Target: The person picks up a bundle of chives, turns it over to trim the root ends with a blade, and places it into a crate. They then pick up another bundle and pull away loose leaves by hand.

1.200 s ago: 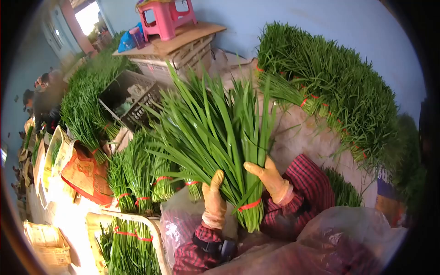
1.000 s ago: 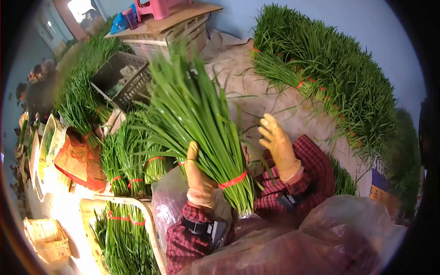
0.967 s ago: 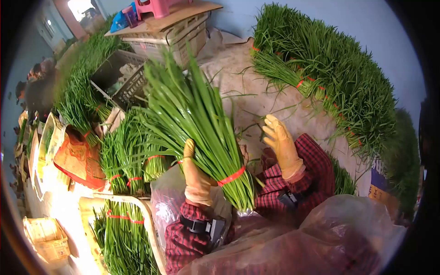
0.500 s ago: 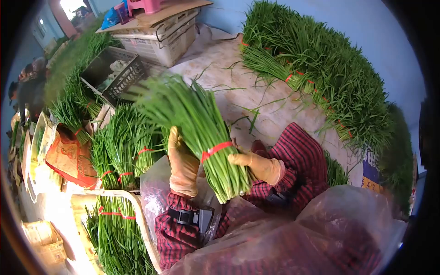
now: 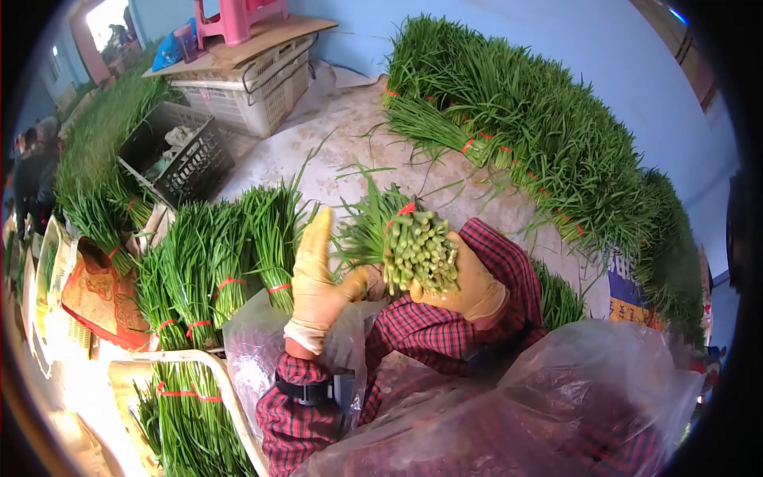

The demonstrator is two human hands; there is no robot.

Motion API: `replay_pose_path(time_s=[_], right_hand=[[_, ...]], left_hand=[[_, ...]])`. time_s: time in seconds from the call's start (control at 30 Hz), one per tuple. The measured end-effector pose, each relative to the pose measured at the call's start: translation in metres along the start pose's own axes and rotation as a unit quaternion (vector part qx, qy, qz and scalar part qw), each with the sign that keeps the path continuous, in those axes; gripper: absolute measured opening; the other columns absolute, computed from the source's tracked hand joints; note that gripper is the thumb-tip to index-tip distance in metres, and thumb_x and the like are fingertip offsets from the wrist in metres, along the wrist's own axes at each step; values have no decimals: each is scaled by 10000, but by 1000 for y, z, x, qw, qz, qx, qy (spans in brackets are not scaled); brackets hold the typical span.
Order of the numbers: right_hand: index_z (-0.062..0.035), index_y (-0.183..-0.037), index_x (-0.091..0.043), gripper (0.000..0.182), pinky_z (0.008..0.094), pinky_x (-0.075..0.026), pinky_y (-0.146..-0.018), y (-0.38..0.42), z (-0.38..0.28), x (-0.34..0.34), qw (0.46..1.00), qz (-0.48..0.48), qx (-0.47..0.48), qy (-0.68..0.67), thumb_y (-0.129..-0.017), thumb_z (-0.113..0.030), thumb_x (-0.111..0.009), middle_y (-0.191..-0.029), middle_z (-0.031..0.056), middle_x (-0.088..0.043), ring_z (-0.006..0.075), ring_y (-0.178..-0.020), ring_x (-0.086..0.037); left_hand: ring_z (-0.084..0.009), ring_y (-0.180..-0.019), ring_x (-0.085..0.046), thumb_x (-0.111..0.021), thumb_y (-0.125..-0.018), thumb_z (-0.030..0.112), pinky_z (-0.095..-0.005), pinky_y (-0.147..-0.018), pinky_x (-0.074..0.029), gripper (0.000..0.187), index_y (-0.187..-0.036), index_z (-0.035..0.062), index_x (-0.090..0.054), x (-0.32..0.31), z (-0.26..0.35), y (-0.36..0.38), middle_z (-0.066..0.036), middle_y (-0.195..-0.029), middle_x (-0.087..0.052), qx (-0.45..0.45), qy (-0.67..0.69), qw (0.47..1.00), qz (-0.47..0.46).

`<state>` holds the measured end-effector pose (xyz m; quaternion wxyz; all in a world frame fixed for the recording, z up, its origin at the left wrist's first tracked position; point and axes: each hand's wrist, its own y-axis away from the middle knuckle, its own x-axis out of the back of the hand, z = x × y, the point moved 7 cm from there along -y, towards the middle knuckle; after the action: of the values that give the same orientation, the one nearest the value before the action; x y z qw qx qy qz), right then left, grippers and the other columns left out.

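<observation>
My right hand, in a yellowish glove, grips a bundle of garlic chives. Its pale cut stem ends point toward me and its leaves point away, with a red band behind the ends. To the left of the bundle, my gloved left hand is raised with the thumb spread from the upright fingers and nothing in it. Several banded chive bundles stand just left of that hand. More banded chives lie in a pale yellow crate at the lower left.
A long row of chive bundles lines the blue wall at the right. A black crate and a white crate with a pink stool above stand at the back left. Clear plastic sheeting covers my lap.
My left hand has let go of the chives and opened. The bundle has swung so that its stem ends face me, and my right hand now holds it alone. The view has shifted a little.
</observation>
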<state>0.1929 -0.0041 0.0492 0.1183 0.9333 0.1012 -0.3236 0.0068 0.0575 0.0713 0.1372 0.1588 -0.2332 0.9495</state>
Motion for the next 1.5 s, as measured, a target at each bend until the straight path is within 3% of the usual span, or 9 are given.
replay_pose_path(time_s=[0.03, 0.1, 0.23, 0.3, 0.4, 0.83, 1.1, 1.27, 1.5], right_hand=[[-148, -1386, -505, 457, 414, -513, -893, 5, 3, -11, 958, -58, -83, -269, -1003, -387, -434, -1345, 52, -594, 205, -1191, -560], [-146, -1371, -524, 454, 421, -517, -892, 10, 5, -11, 960, -18, -130, -247, -1012, -410, -436, -1314, 49, -616, 203, -1156, -584], [-131, -1283, -587, 605, 405, -551, -770, 19, -28, -45, 959, 11, 35, 281, -999, -615, -360, -1133, 57, -689, 225, -1016, -648], [-109, -1338, -533, 792, 368, -560, -636, 18, 5, -52, 919, -189, -309, -156, -944, -748, -282, -1078, 101, -692, 233, -955, -672], [-49, -1392, -483, 918, 315, -543, -541, 8, -9, -50, 940, -131, -313, -15, -914, -796, -246, -958, 129, -696, 247, -742, -686], [-43, -1263, -622, 290, 187, -461, -757, -30, -47, -72, 949, 91, 130, 271, -985, -122, -600, -964, -38, -614, 34, -853, -571], [1, -1509, -318, 800, 396, -391, -1085, -49, -40, -113, 728, 32, 292, 620, -876, -272, -722, -1442, 228, -447, 337, -1326, -454], [119, -1505, -94, 1185, 436, -333, -1134, -61, -10, -102, 785, 29, 230, 574, -743, -420, -824, -1489, 308, -333, 438, -1354, -388], [90, -1488, -192, 1068, 437, -364, -1108, -52, -16, -111, 760, 78, 283, 581, -731, -291, -841, -1426, 295, -418, 425, -1313, -442]], left_hand=[[-357, -1420, -356, -829, -660, 132, -415, -1160, -287, 991, -1524, 88, -346, -6, 12, -1, -159, -1538, -388, -41, -110, 992, -36], [-378, -1444, -301, -804, -681, 246, -464, -1170, -245, 983, -1532, 108, -332, -23, 20, 1, -125, -1552, -370, -57, -155, 984, -64], [-325, -1422, -359, -637, -847, 447, -480, -1147, -288, 750, -1482, 124, -401, -53, 26, 8, -92, -1519, -422, -202, -383, 896, -97], [-249, -1250, -525, -727, -850, 255, -430, -1050, -422, 637, -1398, 84, -451, -38, 19, 4, -79, -1359, -556, -95, -47, 988, -115], [-198, -1102, -631, -807, -760, -34, -362, -952, -525, 643, -1314, 41, -488, -19, -16, 4, -68, -1231, -636, 90, 316, 944, -30], [-138, -996, -618, -738, -845, 56, -282, -868, -505, 462, -1271, 15, -565, 19, -28, 6, -49, -1165, -650, 116, 480, 862, 109], [-183, -1072, -628, -779, -813, -10, -319, -941, -510, 554, -1311, 9, -538, 12, -21, 6, -75, -1222, -640, 103, 494, 856, 113], [-214, -1205, -570, -755, -809, -36, -355, -1008, -492, 694, -1415, 58, -429, -3, -24, 3, -85, -1359, -552, 80, 471, 875, 79], [-246, -1271, -528, -690, -880, 21, -405, -1057, -467, 690, -1471, 51, -336, -13, -30, 9, -107, -1429, -487, 105, 485, 865, 68]])
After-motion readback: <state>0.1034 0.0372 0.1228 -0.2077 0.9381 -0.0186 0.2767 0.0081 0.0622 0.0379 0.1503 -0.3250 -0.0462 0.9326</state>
